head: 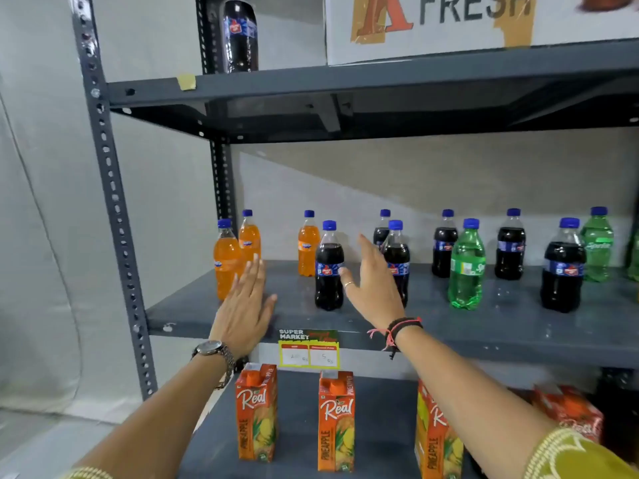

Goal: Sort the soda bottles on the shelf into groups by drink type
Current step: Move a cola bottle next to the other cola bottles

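On the grey middle shelf (484, 326) stand small blue-capped soda bottles. Two orange bottles (226, 261) sit at the left and a third orange bottle (307, 245) stands further right at the back. A dark cola bottle (328, 267) stands in front, with several more cola bottles (563, 267) spread to the right. Green bottles (466, 267) are mixed among them. My left hand (243, 305) is open, flat, just right of the front orange bottle. My right hand (371, 278) is open between two cola bottles, holding nothing.
A large cola bottle (240, 36) and a white "FRESH" carton (449, 25) sit on the top shelf. Pineapple juice cartons (256, 413) stand on the shelf below. A grey upright post (114, 202) bounds the left side. A price tag (308, 350) hangs on the shelf edge.
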The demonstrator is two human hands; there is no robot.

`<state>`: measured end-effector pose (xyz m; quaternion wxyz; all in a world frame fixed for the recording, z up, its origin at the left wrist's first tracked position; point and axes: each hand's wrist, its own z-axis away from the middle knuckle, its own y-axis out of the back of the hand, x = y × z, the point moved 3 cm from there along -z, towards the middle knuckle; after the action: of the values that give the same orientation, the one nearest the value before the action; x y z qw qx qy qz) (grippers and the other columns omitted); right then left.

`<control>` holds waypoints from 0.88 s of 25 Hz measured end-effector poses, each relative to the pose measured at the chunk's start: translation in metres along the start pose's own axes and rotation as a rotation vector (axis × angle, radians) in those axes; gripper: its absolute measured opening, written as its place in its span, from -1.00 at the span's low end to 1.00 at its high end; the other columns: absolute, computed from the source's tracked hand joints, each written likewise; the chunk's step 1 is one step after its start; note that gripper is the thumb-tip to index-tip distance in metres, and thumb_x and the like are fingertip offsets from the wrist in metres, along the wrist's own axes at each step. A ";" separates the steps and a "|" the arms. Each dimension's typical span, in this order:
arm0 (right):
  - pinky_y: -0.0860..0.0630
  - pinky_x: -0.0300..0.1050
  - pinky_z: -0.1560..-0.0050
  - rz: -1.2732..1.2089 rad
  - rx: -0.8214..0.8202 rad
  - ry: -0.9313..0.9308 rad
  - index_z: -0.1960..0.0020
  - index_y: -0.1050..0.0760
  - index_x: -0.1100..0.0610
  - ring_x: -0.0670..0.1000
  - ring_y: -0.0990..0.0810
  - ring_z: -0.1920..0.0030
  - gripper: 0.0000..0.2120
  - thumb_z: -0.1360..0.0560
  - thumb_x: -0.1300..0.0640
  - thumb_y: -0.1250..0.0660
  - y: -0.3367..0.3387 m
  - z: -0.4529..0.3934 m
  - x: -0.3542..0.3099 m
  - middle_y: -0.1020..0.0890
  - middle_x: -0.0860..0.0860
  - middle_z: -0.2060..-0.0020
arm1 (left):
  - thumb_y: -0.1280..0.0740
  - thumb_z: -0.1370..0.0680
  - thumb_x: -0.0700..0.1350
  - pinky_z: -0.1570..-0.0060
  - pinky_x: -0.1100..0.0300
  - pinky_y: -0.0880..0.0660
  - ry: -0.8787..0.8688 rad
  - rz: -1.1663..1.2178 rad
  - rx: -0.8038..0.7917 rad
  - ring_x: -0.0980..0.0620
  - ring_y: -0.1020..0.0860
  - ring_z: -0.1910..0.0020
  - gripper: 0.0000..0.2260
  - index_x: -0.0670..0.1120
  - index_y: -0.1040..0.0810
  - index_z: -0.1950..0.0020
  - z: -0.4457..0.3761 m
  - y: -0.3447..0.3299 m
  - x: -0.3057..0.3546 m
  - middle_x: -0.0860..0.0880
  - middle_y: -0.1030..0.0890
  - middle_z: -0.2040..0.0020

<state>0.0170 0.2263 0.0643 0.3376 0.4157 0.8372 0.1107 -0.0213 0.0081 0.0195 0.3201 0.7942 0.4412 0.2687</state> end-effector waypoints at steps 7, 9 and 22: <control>-0.41 -0.13 0.03 -0.300 -0.195 -0.488 -0.16 -0.40 0.21 0.14 -0.55 -0.13 -0.51 -0.34 0.04 -0.47 -0.063 0.003 0.013 -0.59 0.15 -0.11 | 0.10 -0.60 0.11 -0.49 0.03 0.09 0.114 -0.009 -0.401 0.03 -0.04 -0.53 -0.49 -0.08 -0.13 -0.49 0.006 -0.021 -0.010 -0.04 -0.11 -0.55; -0.43 -0.15 0.04 -0.325 -0.118 -0.498 -0.10 -0.48 0.21 0.14 -0.58 -0.08 -0.57 -0.31 0.09 -0.50 -0.058 0.004 0.013 -0.63 0.16 -0.05 | 0.07 -0.59 0.12 -0.48 0.00 0.06 0.124 0.014 -0.438 0.01 -0.06 -0.53 -0.50 -0.07 -0.16 -0.48 0.000 -0.021 -0.010 -0.05 -0.13 -0.54; -0.52 -0.31 0.10 -0.277 0.056 -0.388 0.01 -0.59 0.07 -0.14 -0.64 0.13 -0.61 -0.20 0.07 -0.57 0.095 0.056 0.075 -0.69 -0.05 0.17 | -0.03 -0.55 0.16 -0.20 -0.07 -0.40 0.144 0.017 -0.523 -0.15 -0.53 -0.12 -0.58 -0.10 -0.46 -0.14 -0.022 -0.033 0.067 -0.16 -0.56 -0.18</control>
<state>0.0810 0.3384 0.0317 0.4923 0.3198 0.8084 -0.0420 -0.0228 0.0856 0.0190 0.4797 0.6671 0.3717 0.4321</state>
